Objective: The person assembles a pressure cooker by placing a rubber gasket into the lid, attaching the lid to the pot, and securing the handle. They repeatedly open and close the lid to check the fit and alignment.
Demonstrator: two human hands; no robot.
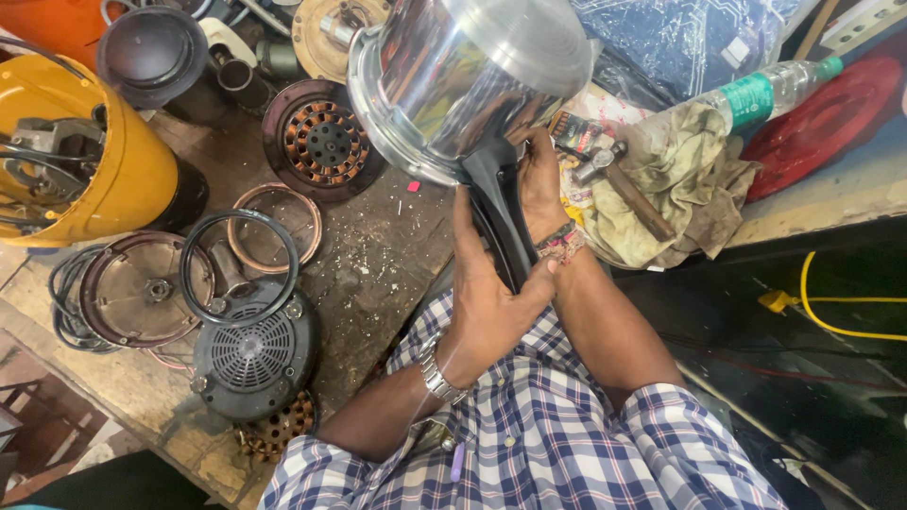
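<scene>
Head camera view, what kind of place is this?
Probably a small appliance repair workshop: a motor stator and fan housing lie on the worn bench, with a hammer beside the pressure cooker.

free: bare desk (378,255) strip left of hands | blocked left: motor parts (250,354), rings (279,222) | blocked right: hammer (624,189), rag (690,179)

A yellow casing (71,156) sits at the workbench's (378,255) left edge, with a dark round lid (151,52) behind it. A copper-wound motor ring (323,140) lies near the middle. A black grilled motor cover (253,354) rests at the front edge under a black rubber ring (239,267). A hammer (624,187) lies on a dirty rag (685,189), beside a plastic bottle (765,90) and a red disc (831,118).
</scene>
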